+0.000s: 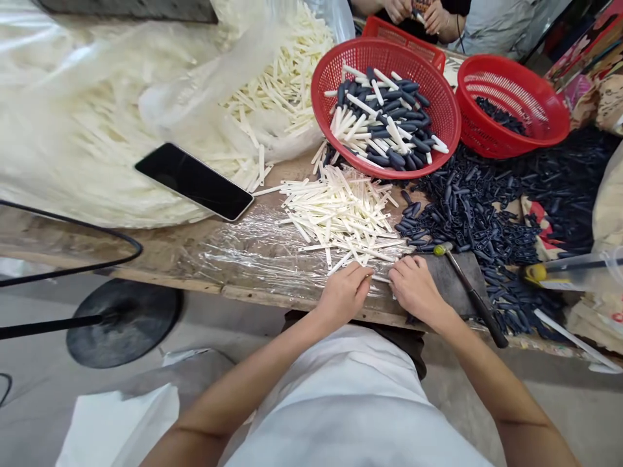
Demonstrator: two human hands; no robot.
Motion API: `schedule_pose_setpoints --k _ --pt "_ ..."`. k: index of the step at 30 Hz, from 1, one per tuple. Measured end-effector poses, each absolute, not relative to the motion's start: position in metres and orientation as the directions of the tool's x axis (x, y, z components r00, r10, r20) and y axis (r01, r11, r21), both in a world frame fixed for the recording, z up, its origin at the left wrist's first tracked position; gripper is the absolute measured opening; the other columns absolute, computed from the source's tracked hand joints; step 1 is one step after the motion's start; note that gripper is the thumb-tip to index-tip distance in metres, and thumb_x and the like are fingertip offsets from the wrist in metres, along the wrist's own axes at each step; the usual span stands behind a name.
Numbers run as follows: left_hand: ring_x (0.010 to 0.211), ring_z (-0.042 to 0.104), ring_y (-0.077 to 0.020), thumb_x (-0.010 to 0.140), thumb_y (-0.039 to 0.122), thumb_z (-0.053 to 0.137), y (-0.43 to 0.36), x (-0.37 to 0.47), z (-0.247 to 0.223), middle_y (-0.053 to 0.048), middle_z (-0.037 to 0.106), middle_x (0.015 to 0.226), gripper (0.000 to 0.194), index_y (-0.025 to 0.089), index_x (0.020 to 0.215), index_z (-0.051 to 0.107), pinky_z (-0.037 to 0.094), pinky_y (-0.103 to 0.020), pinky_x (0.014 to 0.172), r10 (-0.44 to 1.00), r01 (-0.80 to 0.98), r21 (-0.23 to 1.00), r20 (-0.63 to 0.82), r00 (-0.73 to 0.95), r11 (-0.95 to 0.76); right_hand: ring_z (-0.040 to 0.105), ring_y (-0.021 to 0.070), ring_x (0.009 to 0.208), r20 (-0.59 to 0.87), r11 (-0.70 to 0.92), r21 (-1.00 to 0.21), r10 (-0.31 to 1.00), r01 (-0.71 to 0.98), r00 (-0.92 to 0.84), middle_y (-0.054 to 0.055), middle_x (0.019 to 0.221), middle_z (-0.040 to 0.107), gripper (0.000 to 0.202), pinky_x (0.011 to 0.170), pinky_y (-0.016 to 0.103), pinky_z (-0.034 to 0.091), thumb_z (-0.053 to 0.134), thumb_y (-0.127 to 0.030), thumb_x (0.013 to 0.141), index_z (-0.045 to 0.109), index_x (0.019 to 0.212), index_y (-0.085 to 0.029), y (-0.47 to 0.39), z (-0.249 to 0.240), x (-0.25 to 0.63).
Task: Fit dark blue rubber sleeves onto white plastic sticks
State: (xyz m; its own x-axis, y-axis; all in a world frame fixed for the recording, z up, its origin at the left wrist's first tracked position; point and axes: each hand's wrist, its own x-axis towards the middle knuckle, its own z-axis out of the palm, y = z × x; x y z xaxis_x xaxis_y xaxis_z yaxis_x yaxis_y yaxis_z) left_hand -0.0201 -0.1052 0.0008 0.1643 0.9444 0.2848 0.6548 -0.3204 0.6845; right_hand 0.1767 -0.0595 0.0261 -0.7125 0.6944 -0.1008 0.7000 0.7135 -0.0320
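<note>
My left hand (344, 290) is closed at the front edge of the bench, its thumb and fingers pinched together. Just right of it, my right hand (415, 287) has its fingers curled in beside a dark metal plate (450, 275). Whatever the fingertips hold is too small and hidden to make out. Right in front of both hands lies a loose pile of thin cream-white plastic strips (341, 211). A hammer (467, 288) with a yellow-green head and black grip rests across the plate. Beyond it spreads a heap of dark navy plastic handles (467, 207).
A red basket (324, 107) holds white strips joined with dark handles. Another red basket (530, 143) contains small dark pieces. At left are a phone (195, 181) and a plastic bag (107, 97) of strips. Across the bench, another person's hands (435, 16) handle a small piece.
</note>
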Motion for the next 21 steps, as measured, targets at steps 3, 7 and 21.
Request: schedule_pose_setpoints --k 3,7,21 --pt "0.076 0.064 -0.0140 0.094 0.016 0.053 -0.111 -0.025 0.000 -0.003 0.069 0.086 0.014 0.019 0.097 0.067 0.050 -0.026 0.070 0.964 0.619 0.749 0.260 0.054 -0.236 0.057 0.0251 0.085 0.012 0.611 -0.165 0.786 0.774 -0.618 0.008 0.083 0.068 0.021 0.080 0.039 0.039 0.045 -0.023 0.097 0.062 0.084 -0.024 -0.070 0.023 0.181" --pt "0.071 0.062 -0.0125 0.094 0.016 0.055 -0.108 -0.031 -0.007 -0.001 0.069 0.085 0.013 0.020 0.097 0.067 0.049 -0.024 0.067 0.973 0.615 0.772 0.229 -0.027 -0.164 0.060 0.0238 0.078 0.114 0.386 -0.400 0.921 0.831 -0.373 0.005 0.079 0.067 0.024 0.074 0.036 0.043 0.046 -0.033 0.097 0.060 0.079 -0.027 -0.072 0.025 0.189" --pt "0.095 0.065 -0.0271 0.089 0.006 0.051 -0.025 0.005 0.015 -0.017 0.062 0.105 0.020 0.009 0.093 0.070 0.055 -0.036 0.071 0.764 0.756 0.195 -0.051 0.644 -0.625 0.063 0.0172 0.084 0.092 0.091 -0.932 0.996 0.351 -0.015 0.003 0.091 0.069 0.020 0.078 0.029 0.050 0.063 -0.035 0.087 0.066 0.101 -0.021 -0.049 0.011 0.187"
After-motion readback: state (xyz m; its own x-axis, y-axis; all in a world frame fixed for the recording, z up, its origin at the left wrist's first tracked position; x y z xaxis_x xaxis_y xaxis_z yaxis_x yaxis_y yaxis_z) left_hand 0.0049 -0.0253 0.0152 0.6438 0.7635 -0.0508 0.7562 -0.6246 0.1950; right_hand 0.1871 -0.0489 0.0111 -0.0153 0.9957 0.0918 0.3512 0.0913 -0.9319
